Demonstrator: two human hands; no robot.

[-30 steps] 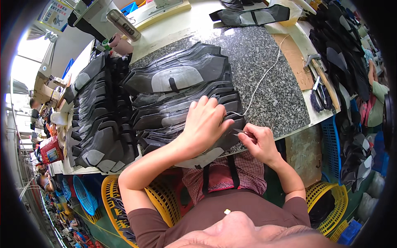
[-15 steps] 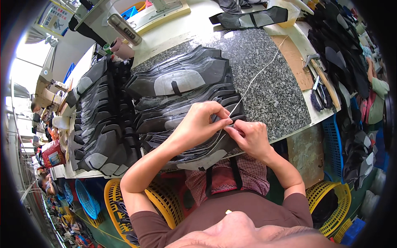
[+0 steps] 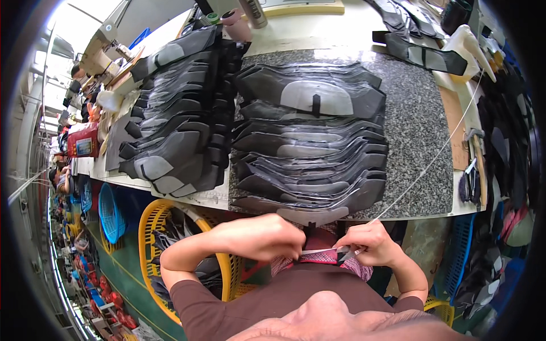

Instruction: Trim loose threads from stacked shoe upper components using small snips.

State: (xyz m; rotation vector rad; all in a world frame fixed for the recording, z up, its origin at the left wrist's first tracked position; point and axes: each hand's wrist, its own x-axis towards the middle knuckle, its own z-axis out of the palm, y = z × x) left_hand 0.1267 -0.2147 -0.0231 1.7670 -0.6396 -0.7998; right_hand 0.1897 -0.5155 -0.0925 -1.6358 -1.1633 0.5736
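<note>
A thin white cord slants from the far right of the table down to my right hand. That hand is closed on it at waist height, just off the table's front edge. Another stretch of the cord runs taut across to my left hand, whose curled fingers grip its end. A small dark and silvery piece shows under my right fingers; its kind cannot be made out. Just beyond my hands, dark shaped pieces with light grey patches lie in overlapping rows on a speckled stone slab.
More dark pieces are stacked at the left. Yellow baskets stand below the table on both sides, with a blue basket at the right. Scissors lie near the table's right edge. A thread cone stands at the back.
Both hands have come down from over the near stack to my waist and moved apart, with cord now stretched between them. The view has shifted, so the table sits further right.
</note>
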